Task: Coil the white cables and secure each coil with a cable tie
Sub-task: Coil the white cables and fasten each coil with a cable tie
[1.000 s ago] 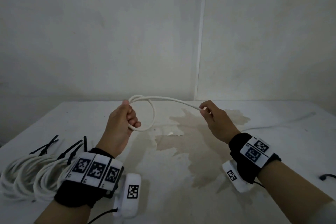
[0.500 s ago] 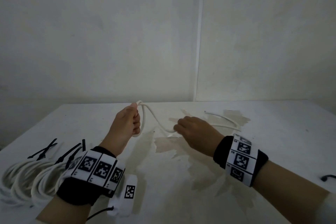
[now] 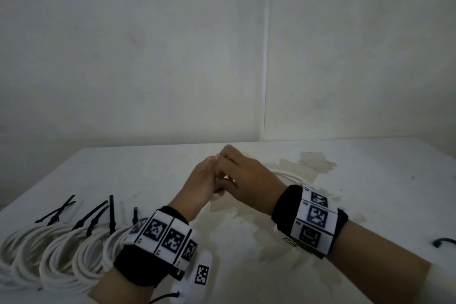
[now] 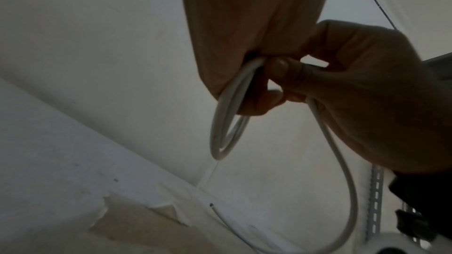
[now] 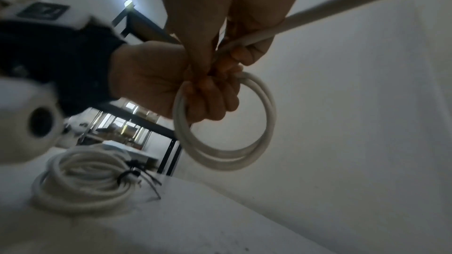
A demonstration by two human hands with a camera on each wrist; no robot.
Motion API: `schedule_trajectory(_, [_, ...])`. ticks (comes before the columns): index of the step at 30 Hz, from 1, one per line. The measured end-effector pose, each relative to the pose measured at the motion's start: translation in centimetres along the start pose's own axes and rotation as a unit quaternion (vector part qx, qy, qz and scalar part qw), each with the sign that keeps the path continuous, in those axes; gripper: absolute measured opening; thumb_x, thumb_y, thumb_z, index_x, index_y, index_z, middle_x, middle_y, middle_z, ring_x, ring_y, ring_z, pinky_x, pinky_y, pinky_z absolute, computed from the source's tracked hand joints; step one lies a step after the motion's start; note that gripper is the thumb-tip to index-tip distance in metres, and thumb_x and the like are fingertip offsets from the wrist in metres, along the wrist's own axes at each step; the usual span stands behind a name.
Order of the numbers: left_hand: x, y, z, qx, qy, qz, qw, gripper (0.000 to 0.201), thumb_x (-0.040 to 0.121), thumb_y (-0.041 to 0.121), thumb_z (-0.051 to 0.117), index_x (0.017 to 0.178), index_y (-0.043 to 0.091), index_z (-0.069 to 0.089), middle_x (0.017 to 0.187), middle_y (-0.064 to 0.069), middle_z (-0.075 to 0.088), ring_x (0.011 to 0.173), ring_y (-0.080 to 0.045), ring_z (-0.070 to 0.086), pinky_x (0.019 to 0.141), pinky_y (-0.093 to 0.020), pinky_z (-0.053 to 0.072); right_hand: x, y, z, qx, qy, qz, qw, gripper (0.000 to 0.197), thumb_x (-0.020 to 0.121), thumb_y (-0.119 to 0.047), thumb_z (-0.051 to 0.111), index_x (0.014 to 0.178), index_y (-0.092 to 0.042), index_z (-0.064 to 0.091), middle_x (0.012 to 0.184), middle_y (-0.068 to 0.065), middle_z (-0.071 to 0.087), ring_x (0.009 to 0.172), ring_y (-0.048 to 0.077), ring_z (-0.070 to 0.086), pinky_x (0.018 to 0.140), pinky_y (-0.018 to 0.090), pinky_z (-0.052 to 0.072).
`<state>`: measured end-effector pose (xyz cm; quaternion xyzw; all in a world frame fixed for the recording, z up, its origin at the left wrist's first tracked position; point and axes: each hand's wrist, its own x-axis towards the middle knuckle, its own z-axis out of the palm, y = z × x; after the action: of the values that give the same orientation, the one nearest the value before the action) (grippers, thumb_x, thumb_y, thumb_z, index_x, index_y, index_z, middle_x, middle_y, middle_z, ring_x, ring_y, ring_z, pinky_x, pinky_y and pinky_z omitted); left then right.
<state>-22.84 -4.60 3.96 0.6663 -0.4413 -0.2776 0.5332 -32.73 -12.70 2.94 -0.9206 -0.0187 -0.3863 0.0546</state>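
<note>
The left hand [image 3: 199, 186] and right hand [image 3: 243, 175] meet above the middle of the white surface [image 3: 370, 180]. The left hand's fingers curl round two small loops of the white cable [image 5: 225, 123], which hang below its fist. The right hand pinches the same cable just beside that fist, feeding a further loop; the slack runs down behind it to the surface, where the free end [image 4: 212, 205] lies. At the near left edge, finished coils [image 3: 56, 254] lie in a row, touching, each bound with a black cable tie [image 3: 92, 216]. No container is in view.
</note>
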Motion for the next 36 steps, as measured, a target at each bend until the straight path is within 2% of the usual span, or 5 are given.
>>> schedule_trajectory(7, [-0.9,1.3,0.1,-0.094,-0.058,-0.052,0.993,0.04,0.098,0.022,0.032,0.058,0.016,0.032,0.047,0.005,0.027,0.038,-0.008,0.018,0.039,-0.019,0.016,0.4,1.7,-2.1,0.097,0.048,0.097,0.989,0.022,0.08,-0.023,0.06,0.075,-0.001,0.063,0.074,0.005,0.052,0.063,0.01,0.042,0.06,0.008,0.035])
schedule_trajectory(14, [-1.1,1.2,0.0,-0.18,-0.083,-0.083,0.977,0.04,0.099,0.029,0.03,0.062,0.014,0.037,0.049,0.005,0.029,0.034,-0.005,0.019,0.037,-0.016,0.016,0.5,3.6,-2.9,0.048,0.078,0.083,0.992,0.031,0.082,-0.028,0.054,0.076,-0.001,0.069,0.064,0.01,0.061,0.064,0.013,0.047,0.056,0.022,0.038])
schedule_trajectory(18, [-1.5,1.2,-0.1,-0.165,-0.084,-0.06,0.981,0.037,0.098,0.027,0.033,0.063,0.015,0.032,0.048,0.007,0.027,0.036,-0.005,0.017,0.038,-0.017,0.014,0.0,4.5,-3.1,0.08,0.065,0.134,0.986,0.028,0.084,-0.025,0.058,0.084,0.0,0.07,0.073,0.01,0.065,0.066,0.006,0.047,0.064,0.01,0.037])
schedule_trajectory(30, [0.3,1.9,-2.7,-0.384,0.045,-0.027,0.922,0.038,0.097,0.029,0.033,0.061,0.019,0.029,0.041,0.009,0.026,0.03,-0.001,0.018,0.032,-0.015,0.012,-3.5,6.9,-3.9,0.109,0.038,0.336,0.935,0.029,0.097,-0.012,0.041,0.118,-0.017,0.06,0.063,-0.003,0.049,0.057,-0.003,0.046,0.058,0.008,0.035])
schedule_trajectory(36, [1.5,2.4,-5.6,-0.43,0.133,0.021,0.893,0.038,0.098,0.029,0.033,0.061,0.02,0.029,0.037,0.01,0.027,0.027,-0.004,0.019,0.029,-0.015,0.013,-4.4,7.3,-3.4,0.071,0.028,0.361,0.93,0.013,0.097,-0.014,0.041,0.102,-0.016,0.053,0.066,-0.002,0.049,0.053,0.006,0.041,0.053,0.017,0.032])
